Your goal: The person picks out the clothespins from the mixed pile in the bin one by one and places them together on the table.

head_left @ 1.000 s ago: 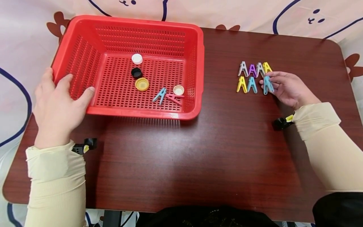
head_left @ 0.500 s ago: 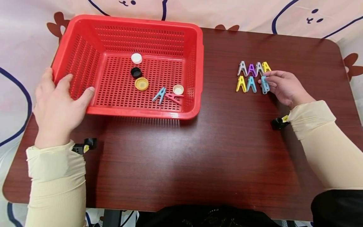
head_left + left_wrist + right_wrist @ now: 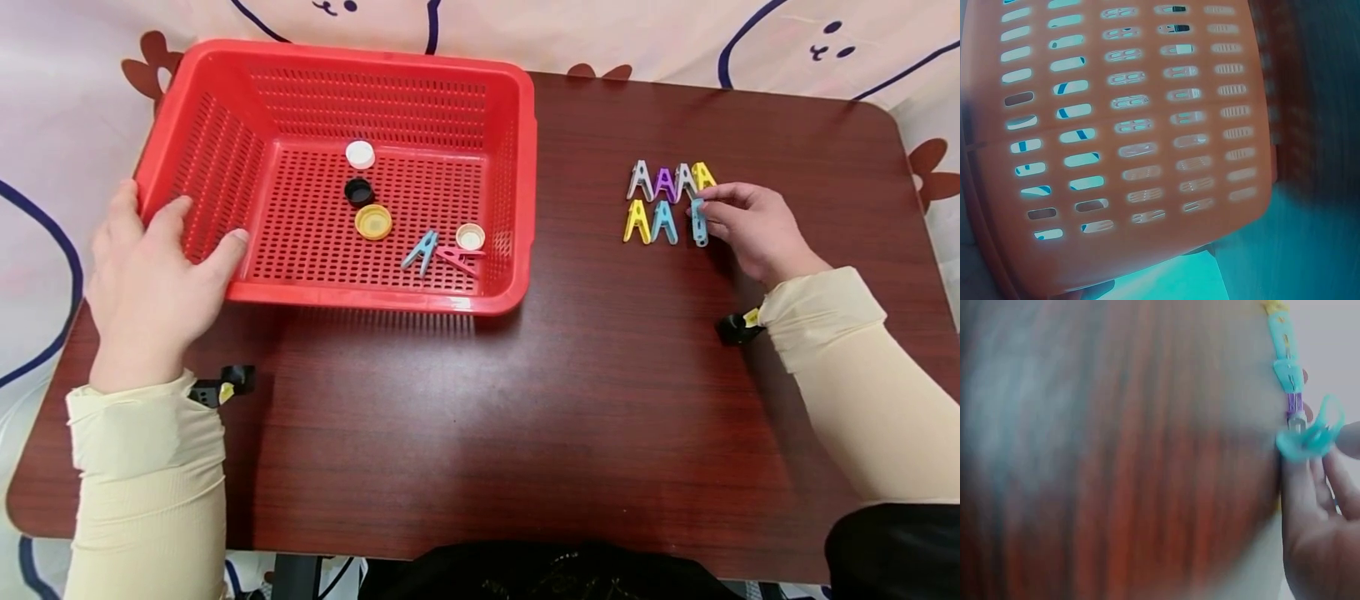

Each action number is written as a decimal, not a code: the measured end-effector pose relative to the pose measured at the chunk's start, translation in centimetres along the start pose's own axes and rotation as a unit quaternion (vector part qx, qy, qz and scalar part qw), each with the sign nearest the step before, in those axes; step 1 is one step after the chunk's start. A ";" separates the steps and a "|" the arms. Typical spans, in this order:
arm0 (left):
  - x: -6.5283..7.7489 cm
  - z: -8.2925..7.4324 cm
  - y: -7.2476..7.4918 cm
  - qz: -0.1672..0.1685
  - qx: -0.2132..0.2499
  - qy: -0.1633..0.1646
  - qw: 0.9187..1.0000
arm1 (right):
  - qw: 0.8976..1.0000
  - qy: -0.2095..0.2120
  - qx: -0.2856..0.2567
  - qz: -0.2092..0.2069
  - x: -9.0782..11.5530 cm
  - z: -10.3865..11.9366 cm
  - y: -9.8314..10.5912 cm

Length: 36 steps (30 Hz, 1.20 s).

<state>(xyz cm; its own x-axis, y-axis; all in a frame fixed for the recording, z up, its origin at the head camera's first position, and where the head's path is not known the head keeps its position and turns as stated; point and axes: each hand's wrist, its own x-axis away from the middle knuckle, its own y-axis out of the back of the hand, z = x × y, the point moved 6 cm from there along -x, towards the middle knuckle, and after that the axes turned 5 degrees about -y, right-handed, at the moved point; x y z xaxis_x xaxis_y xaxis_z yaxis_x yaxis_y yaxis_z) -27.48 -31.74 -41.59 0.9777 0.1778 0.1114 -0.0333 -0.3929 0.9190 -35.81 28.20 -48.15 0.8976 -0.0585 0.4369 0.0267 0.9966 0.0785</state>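
My left hand grips the near left corner of a red plastic basket, its thumb and index finger over the rim. In the left wrist view only the slotted wall of the basket shows, not the hand. On the right, my right hand pinches a blue clothespin, turned edge-on at the right end of the lower row. Beside it lie another blue clothespin and a yellow one. The right wrist view shows the pinched clothespin, blurred, between thumb and fingers.
Above them runs a row of grey, purple and yellow clothespins. Inside the basket lie a white cap, black cap, yellow cap, cream cap, blue clothespin and pink clothespin.
My right hand has moved slightly left and turned the blue clothespin from its flat A-shaped side to edge-on, closer to the lower row. The left hand has stayed on the basket.
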 end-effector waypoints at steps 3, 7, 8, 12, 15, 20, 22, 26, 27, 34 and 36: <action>0.0 -0.2 0.1 -0.003 -0.005 0.005 1.000 | 0.994 0.016 0.098 -0.044 0.1 0.4 0.2; 0.0 -0.4 0.2 -0.007 -0.007 0.009 1.000 | 0.991 0.016 0.126 -0.050 0.1 0.5 0.1; 0.0 -0.4 0.2 -0.007 -0.007 0.009 1.000 | 0.992 0.014 0.114 -0.046 0.1 0.5 0.1; 0.1 -0.4 0.2 -0.007 -0.005 0.009 1.000 | 0.998 0.010 0.052 -0.028 0.1 0.4 -0.1; 0.0 -0.4 0.2 -0.007 -0.005 0.010 1.000 | 0.999 0.013 0.030 -0.022 0.1 0.3 -0.1; 0.1 -0.3 0.2 -0.005 -0.001 0.004 1.000 | 0.998 0.027 0.049 -0.018 0.3 0.3 0.1; 0.1 -0.3 0.3 -0.004 -0.002 0.004 1.000 | 0.995 0.039 0.090 -0.017 0.5 0.4 0.2; 0.1 -0.4 0.3 -0.005 -0.007 0.009 1.000 | 0.975 0.060 0.215 -0.024 0.6 0.5 0.2; 0.1 -0.4 0.4 -0.006 -0.008 0.010 1.000 | 0.968 0.061 0.241 -0.027 0.6 0.5 0.1; 0.1 -0.4 0.3 -0.010 -0.001 0.000 1.000 | 0.949 0.051 0.307 -0.040 0.4 0.7 0.1; 0.1 -0.4 0.3 -0.009 0.002 -0.001 1.000 | 0.950 0.053 0.305 -0.042 0.4 0.7 0.1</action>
<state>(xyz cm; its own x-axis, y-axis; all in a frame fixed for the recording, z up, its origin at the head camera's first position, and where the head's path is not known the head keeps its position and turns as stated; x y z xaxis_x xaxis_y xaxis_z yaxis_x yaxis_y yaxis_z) -27.49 -31.50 -41.14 0.9786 0.1825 0.0947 -0.0156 -0.3935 0.9192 -35.71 28.26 -47.35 0.9436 -0.0985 0.3161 -0.1303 0.7672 0.6281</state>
